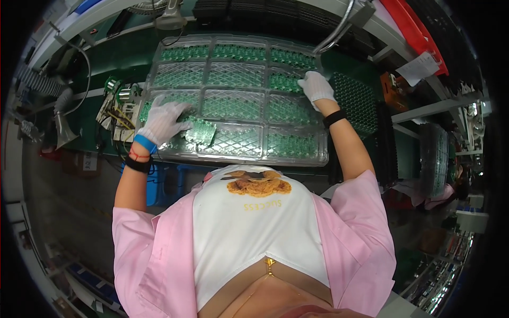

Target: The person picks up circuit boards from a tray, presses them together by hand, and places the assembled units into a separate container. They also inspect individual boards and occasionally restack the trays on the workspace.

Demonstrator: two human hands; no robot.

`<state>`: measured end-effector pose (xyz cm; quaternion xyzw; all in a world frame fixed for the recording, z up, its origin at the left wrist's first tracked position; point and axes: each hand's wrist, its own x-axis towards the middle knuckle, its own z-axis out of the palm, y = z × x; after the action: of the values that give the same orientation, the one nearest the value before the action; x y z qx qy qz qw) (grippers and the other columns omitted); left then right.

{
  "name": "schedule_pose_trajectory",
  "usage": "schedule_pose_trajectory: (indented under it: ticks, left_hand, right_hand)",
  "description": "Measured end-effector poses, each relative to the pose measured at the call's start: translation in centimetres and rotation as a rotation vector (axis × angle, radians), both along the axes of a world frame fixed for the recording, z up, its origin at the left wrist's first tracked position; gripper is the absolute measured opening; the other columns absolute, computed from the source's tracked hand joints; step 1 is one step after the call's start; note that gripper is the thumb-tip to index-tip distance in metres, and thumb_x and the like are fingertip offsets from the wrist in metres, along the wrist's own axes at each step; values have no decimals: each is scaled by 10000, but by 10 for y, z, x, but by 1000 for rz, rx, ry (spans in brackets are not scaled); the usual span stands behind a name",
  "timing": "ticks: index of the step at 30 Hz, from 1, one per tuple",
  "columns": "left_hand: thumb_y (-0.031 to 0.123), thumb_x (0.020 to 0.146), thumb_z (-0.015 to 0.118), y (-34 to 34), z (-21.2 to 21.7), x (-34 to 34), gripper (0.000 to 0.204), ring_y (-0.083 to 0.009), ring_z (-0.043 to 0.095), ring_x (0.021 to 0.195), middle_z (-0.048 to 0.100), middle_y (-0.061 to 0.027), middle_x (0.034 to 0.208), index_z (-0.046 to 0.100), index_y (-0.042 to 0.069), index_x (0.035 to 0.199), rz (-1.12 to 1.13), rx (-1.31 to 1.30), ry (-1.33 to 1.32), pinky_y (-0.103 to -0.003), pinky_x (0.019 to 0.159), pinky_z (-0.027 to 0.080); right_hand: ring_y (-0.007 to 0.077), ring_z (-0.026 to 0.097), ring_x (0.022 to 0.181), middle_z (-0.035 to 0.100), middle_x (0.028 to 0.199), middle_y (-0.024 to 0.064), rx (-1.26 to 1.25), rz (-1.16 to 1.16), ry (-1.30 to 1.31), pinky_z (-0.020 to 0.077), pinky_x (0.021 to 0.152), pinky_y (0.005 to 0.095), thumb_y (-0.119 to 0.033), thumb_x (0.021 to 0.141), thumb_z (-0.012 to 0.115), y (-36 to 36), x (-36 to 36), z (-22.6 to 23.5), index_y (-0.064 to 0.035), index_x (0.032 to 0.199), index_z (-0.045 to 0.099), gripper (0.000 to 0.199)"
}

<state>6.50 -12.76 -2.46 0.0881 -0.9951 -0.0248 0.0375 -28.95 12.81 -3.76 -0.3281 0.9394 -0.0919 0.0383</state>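
Your white-gloved left hand pinches a small stack of green circuit boards over the clear plastic compartment tray's near-left pocket. Farther off, your gloved right hand rests spread flat on the tray's right side, gripping nothing.

One clear tray with twelve compartments, in three columns and four rows; two gloved hands; one red bin.

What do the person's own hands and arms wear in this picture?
Both hands wear white knitted gloves. The left hand has a blue glove cuff, a thin red string and a black wristband. The right hand has a black band at the wrist. Short pink sleeves cover the upper arms; the forearms are bare.
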Motion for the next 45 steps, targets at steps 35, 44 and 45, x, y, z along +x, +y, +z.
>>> schedule_pose_trajectory:
  ticks: [35,44,45]
  left_hand:
    - [250,731,722,157,71,-73,217,-269,629,699,635,-83,757,643,60,801,-654,445,500,-374,604,483]
    - [161,747,717,134,58,-69,150,-225,648,737,674,-66,820,688,74,866,-506,755,542,-318,669,511]
    - [148,749,724,130,61,-63,161,-205,649,748,675,-64,833,683,61,878,-346,897,536,-304,681,511]
  right_hand:
    - [274,610,667,629,759,108,-650,1015,-126,488,600,351,-197,778,706,73,133,105,-10,793,607,212]
    - [135,523,524,597,692,64,-429,131,-851,413,440,263,-192,899,575,37,88,106,-15,859,609,185]
    - [117,518,522,595,693,60,-518,30,-788,401,420,250,-196,904,569,35,71,91,-9,874,603,192]
